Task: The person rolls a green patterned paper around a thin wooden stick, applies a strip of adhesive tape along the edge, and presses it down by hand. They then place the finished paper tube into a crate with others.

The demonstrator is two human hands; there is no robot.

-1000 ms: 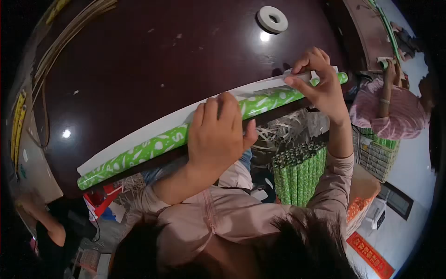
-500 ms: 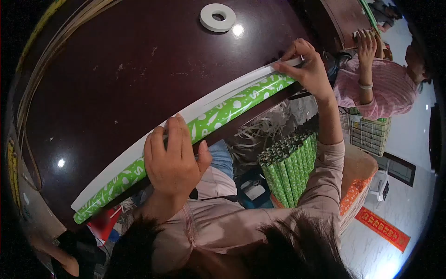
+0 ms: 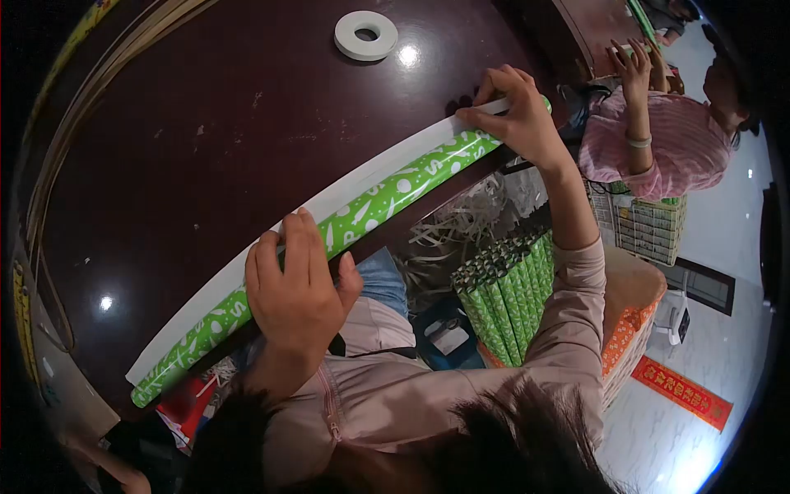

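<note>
A long roll of green wrapping paper (image 3: 362, 210) with white printed shapes lies slantwise along the table's near edge. Its white border (image 3: 193, 300) shows on the far side. My left hand (image 3: 296, 284) lies over the middle of the roll, fingers stretched across it to the white border and thumb apart. Near the roll's right end, my right hand (image 3: 518, 119) is closed, thumb and fingers pinching the white border. What is under the right palm is hidden. Beyond the roll, a white roll of tape (image 3: 366, 35) lies flat on the dark table (image 3: 206, 165).
Long thin strips (image 3: 107, 90) lie along the table's left side. Below the edge are shredded paper strips (image 3: 444, 222) and a bundle of green rolls (image 3: 506, 300). At the right, a person in a pink striped shirt (image 3: 658, 136) works beside a wicker basket (image 3: 646, 222).
The view has shifted slightly, so the tape roll and my right hand appear further left. Both hands keep about the same places on the paper roll; its green right tip now shows past my right hand.
</note>
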